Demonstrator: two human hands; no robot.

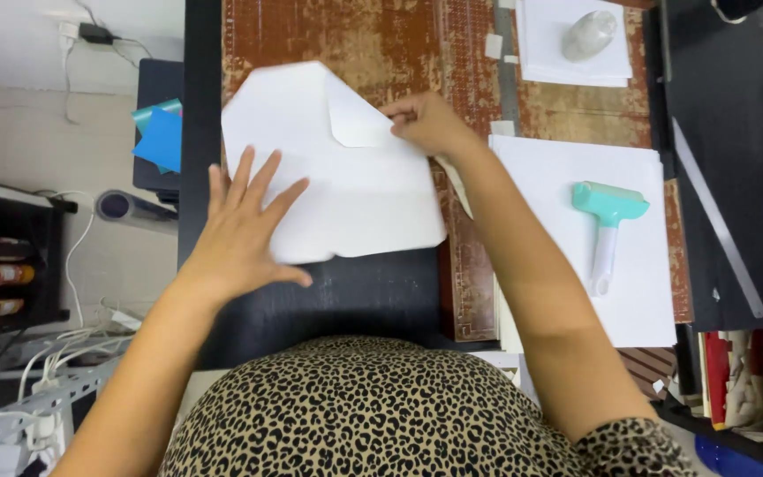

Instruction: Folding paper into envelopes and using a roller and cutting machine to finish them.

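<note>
Peeling step, by the look of it: left hand (242, 231) flat, fingers spread, pinning white sheet (346, 190) on worn table (373, 40); right hand (426, 121) pinches its curled corner (355, 119), next move likely needing steady pull under firm hold-down.

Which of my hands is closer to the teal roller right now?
Right. Your right hand pinches the folded corner of the white sheet, left of the teal roller that lies on the paper stack. Your left hand presses flat on the sheet's far left side, farther away.
</note>
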